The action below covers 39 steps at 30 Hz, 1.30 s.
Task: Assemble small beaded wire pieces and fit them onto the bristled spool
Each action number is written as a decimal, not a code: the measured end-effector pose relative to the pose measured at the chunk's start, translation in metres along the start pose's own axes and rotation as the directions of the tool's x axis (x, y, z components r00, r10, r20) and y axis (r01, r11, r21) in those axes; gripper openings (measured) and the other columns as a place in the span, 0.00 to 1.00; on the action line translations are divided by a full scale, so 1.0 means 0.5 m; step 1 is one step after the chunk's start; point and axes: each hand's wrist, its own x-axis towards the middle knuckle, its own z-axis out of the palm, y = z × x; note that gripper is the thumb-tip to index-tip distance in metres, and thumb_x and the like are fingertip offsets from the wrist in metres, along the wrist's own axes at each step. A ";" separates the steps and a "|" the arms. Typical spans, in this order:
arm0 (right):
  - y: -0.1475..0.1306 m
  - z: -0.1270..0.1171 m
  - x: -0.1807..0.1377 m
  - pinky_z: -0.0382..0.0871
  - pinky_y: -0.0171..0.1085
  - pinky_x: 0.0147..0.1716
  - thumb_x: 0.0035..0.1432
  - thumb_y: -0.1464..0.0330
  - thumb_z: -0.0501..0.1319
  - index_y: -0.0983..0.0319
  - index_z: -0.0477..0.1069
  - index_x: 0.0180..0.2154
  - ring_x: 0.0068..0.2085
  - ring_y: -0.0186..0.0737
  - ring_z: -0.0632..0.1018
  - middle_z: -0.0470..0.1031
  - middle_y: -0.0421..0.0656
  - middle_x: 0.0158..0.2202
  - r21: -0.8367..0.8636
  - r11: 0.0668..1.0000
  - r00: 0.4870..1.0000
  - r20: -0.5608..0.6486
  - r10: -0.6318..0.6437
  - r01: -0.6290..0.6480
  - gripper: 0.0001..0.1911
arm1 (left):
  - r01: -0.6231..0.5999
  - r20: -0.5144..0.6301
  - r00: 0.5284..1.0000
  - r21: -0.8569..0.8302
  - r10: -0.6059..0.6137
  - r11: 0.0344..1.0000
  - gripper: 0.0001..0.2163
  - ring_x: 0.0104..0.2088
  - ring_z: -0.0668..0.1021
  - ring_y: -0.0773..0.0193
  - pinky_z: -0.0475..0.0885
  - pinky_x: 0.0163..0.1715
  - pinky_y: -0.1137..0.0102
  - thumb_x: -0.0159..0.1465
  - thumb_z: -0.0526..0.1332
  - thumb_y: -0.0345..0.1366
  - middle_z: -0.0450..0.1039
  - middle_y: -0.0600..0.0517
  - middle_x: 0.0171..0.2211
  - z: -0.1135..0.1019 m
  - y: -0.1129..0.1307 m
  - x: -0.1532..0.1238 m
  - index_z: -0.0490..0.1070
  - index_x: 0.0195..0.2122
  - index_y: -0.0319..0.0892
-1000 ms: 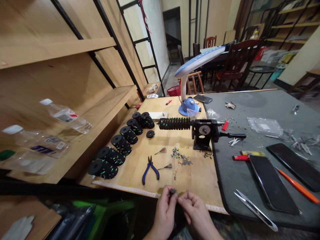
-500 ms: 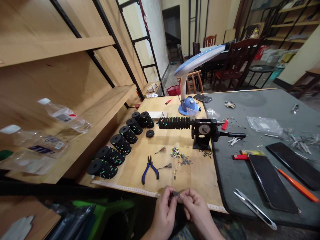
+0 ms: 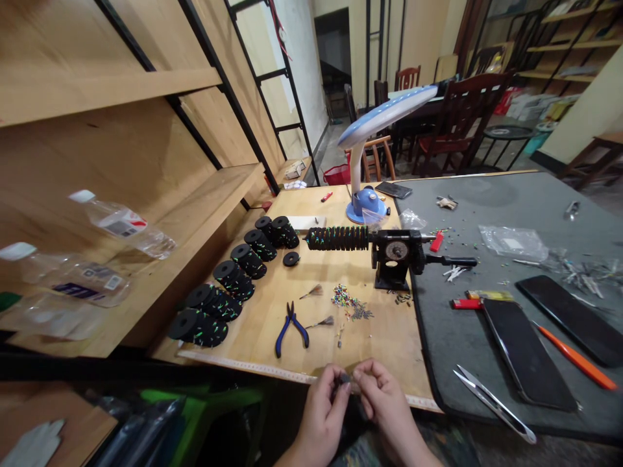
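Note:
Near the table's front edge, my left hand (image 3: 324, 412) is closed, pinching a small dark piece (image 3: 344, 378) between thumb and fingers. Its kind is too small to make out. My right hand (image 3: 382, 397) sits close beside it, thumb and fingertips pressed together; whatever they may hold does not show. Beyond both hands lie a pair of blue-handled pliers (image 3: 291, 329), a pile of coloured beads (image 3: 342, 295), small grey metal parts (image 3: 361, 311) and two little bundles of thin wires or bristles (image 3: 322, 322).
Black foam spools (image 3: 198, 326) wound with line stand in a row at left. A hand-cranked winder (image 3: 393, 256) carries more spools. Behind it rises a blue lamp (image 3: 366, 206). On the grey mat (image 3: 452, 350) lie thread snips (image 3: 494, 402), phones (image 3: 528, 355) and an orange-handled tool (image 3: 574, 355).
My right fingertips have drawn slightly right and up, widening the gap from the left hand. The dark piece stays in my left fingers.

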 end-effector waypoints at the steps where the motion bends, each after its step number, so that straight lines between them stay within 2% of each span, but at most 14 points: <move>1: -0.004 0.000 -0.001 0.39 0.29 0.14 0.43 0.44 0.65 0.60 0.64 0.27 0.12 0.25 0.50 0.53 0.25 0.08 0.014 1.000 1.000 -0.011 -0.002 0.002 0.27 | 0.014 0.009 1.000 -0.025 -0.014 1.000 0.08 0.30 0.71 0.63 0.66 0.31 0.72 0.65 0.58 0.40 0.69 0.52 0.28 0.001 0.002 0.001 0.69 0.33 0.41; 8: -0.017 0.002 -0.006 0.40 0.28 0.15 0.45 0.43 0.63 0.59 0.61 0.27 0.13 0.25 0.48 0.50 0.24 0.09 0.006 0.999 0.998 -0.030 -0.052 0.052 0.27 | 0.082 0.031 0.996 -0.125 -0.079 0.989 0.10 0.30 0.71 0.63 0.66 0.31 0.72 0.62 0.61 0.42 0.68 0.53 0.27 0.005 0.011 0.003 0.69 0.32 0.40; 13: -0.010 -0.002 -0.004 0.40 0.28 0.14 0.46 0.41 0.61 0.59 0.60 0.28 0.14 0.25 0.48 0.48 0.24 0.11 -0.014 0.998 0.998 0.001 -0.067 0.067 0.28 | 0.111 0.021 0.994 -0.156 -0.109 0.982 0.10 0.30 0.70 0.64 0.66 0.32 0.72 0.60 0.62 0.43 0.67 0.54 0.27 0.007 0.009 0.007 0.68 0.30 0.41; 19: -0.004 -0.004 -0.002 0.39 0.28 0.13 0.46 0.41 0.61 0.58 0.59 0.28 0.14 0.25 0.48 0.48 0.24 0.12 -0.022 0.996 0.996 0.030 -0.081 0.082 0.28 | 0.135 0.001 0.991 -0.196 -0.137 0.971 0.13 0.29 0.69 0.64 0.65 0.31 0.72 0.58 0.64 0.46 0.65 0.55 0.25 0.011 0.032 0.015 0.68 0.28 0.41; 25: -0.016 -0.010 0.001 0.40 0.28 0.15 0.44 0.42 0.63 0.59 0.60 0.27 0.16 0.26 0.49 0.49 0.26 0.14 -0.036 0.998 0.995 0.093 -0.045 0.048 0.28 | 0.141 0.016 0.990 -0.225 -0.141 0.964 0.14 0.26 0.68 0.66 0.64 0.28 0.73 0.57 0.64 0.46 0.66 0.55 0.24 0.010 0.040 0.021 0.68 0.28 0.40; 29: -0.036 -0.026 0.002 0.46 0.30 0.19 0.45 0.46 0.65 0.61 0.66 0.28 0.19 0.28 0.55 0.56 0.30 0.18 -0.105 0.992 0.985 0.165 -0.058 0.076 0.25 | 0.144 0.034 0.990 -0.191 -0.140 0.971 0.13 0.29 0.71 0.63 0.66 0.31 0.72 0.56 0.65 0.45 0.70 0.53 0.26 0.000 0.041 0.029 0.71 0.29 0.39; 32: -0.054 -0.032 -0.001 0.48 0.31 0.21 0.47 0.50 0.66 0.62 0.69 0.26 0.21 0.30 0.55 0.55 0.31 0.18 -0.238 0.968 0.978 0.203 -0.037 0.086 0.21 | 0.166 0.053 0.986 -0.174 -0.159 0.971 0.13 0.28 0.70 0.65 0.65 0.30 0.73 0.57 0.65 0.45 0.68 0.54 0.24 -0.009 0.047 0.035 0.70 0.28 0.40; 36: -0.063 -0.025 -0.009 0.48 0.31 0.21 0.50 0.59 0.63 0.60 0.65 0.21 0.21 0.31 0.56 0.55 0.31 0.17 -0.369 0.921 0.973 0.225 -0.044 0.127 0.15 | 0.164 0.058 0.986 -0.194 -0.156 0.967 0.13 0.23 0.66 0.68 0.63 0.26 0.74 0.59 0.62 0.47 0.64 0.57 0.22 -0.015 0.047 0.042 0.69 0.28 0.41; 39: -0.058 -0.020 -0.014 0.48 0.32 0.21 0.52 0.65 0.60 0.60 0.63 0.22 0.21 0.31 0.56 0.55 0.31 0.17 -0.442 0.876 0.971 0.216 -0.105 0.193 0.10 | 0.129 0.002 0.991 -0.170 -0.131 0.977 0.13 0.21 0.65 0.68 0.60 0.22 0.74 0.60 0.60 0.46 0.64 0.57 0.21 -0.014 0.037 0.047 0.71 0.31 0.41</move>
